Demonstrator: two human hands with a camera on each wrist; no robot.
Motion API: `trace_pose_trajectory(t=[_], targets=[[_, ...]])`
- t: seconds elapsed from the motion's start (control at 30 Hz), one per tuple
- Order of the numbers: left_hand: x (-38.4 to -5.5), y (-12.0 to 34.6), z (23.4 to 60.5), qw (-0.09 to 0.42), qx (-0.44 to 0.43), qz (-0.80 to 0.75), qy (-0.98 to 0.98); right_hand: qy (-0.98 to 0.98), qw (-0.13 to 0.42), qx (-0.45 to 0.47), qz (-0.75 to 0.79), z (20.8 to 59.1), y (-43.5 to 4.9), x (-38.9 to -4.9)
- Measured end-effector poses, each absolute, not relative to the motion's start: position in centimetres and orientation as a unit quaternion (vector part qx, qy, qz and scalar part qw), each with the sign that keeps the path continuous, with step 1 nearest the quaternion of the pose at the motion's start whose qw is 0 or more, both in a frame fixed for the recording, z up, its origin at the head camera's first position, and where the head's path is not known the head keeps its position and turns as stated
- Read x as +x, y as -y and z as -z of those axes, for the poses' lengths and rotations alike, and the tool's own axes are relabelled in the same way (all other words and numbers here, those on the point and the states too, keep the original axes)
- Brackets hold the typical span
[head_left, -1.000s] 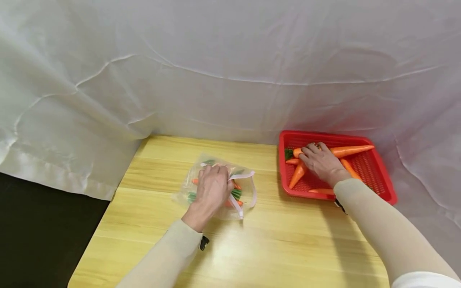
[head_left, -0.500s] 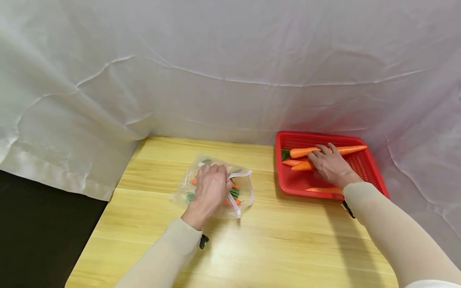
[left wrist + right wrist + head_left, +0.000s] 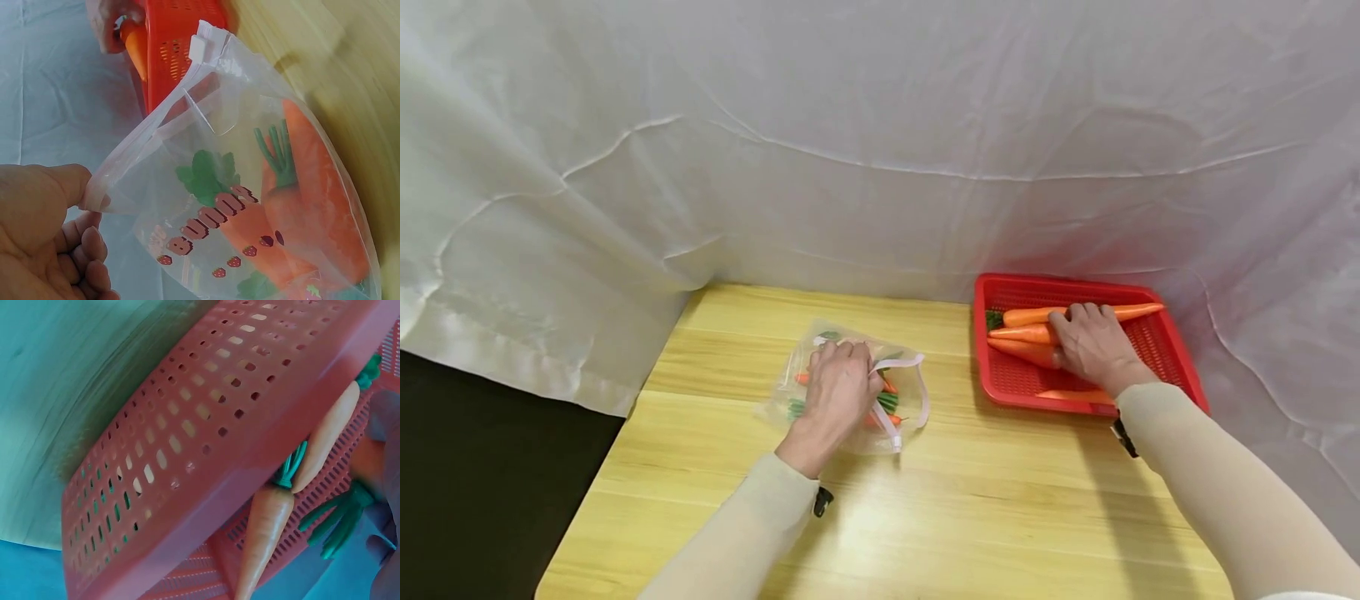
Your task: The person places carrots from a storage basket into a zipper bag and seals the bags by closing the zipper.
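My left hand (image 3: 838, 387) pinches the opening edge of a clear zip bag (image 3: 144, 150) between thumb and finger. "BUNNY" and small strawberries are printed on the bag, and a white slider (image 3: 198, 49) sits on its zip. Several carrots (image 3: 325, 200) with green tops lie inside it. Over at the red basket (image 3: 1180, 367), my right hand (image 3: 1093, 342) grips a carrot (image 3: 1022, 352) by its thick end, near the green top (image 3: 344, 515). Another carrot (image 3: 1026, 333) lies alongside it, partly hidden by the fingers.
One long carrot (image 3: 1138, 311) lies along the basket's back side, and a further carrot (image 3: 1071, 396) lies by its front wall. The wooden table (image 3: 970, 508) ends at the left over a dark floor. A pale curtain (image 3: 865, 217) hangs close behind the basket.
My right hand has moved slightly right in the basket. The carrot under it has swung from pointing toward the front to lying nearly sideways. The left hand stays on the bag.
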State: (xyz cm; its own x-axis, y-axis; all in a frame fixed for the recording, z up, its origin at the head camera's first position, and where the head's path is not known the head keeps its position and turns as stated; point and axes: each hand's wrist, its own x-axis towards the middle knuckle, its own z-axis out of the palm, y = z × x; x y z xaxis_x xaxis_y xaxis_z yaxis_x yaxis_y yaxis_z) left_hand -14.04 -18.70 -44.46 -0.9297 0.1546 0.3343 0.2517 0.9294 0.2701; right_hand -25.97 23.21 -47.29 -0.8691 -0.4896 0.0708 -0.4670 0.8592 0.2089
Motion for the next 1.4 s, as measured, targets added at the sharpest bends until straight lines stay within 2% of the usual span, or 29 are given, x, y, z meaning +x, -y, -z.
trace_pose_trajectory(t=[0.3,0.53,0.67,1.13,1.4], targets=[[-14.3,18.4,44.5,0.157,-0.103,0.163,0.969,0.967,0.081,0.235,0.048,46.4,-24.2,-25.1],[-14.4,18.5,44.0,0.122,-0.096,0.169,0.973,0.95,0.143,0.256,0.104,45.2,-24.0,-24.6],[-14.5,18.6,43.8,0.119,-0.094,0.172,0.973,0.942,0.167,0.264,0.125,44.4,-23.4,-24.4],[-15.1,18.5,43.5,0.158,-0.094,0.165,0.969,0.928,0.211,0.284,0.115,40.2,-18.7,-21.4],[-15.4,18.4,43.2,0.141,-0.085,0.162,0.973,0.892,0.286,0.337,0.097,39.4,-15.6,-19.7]])
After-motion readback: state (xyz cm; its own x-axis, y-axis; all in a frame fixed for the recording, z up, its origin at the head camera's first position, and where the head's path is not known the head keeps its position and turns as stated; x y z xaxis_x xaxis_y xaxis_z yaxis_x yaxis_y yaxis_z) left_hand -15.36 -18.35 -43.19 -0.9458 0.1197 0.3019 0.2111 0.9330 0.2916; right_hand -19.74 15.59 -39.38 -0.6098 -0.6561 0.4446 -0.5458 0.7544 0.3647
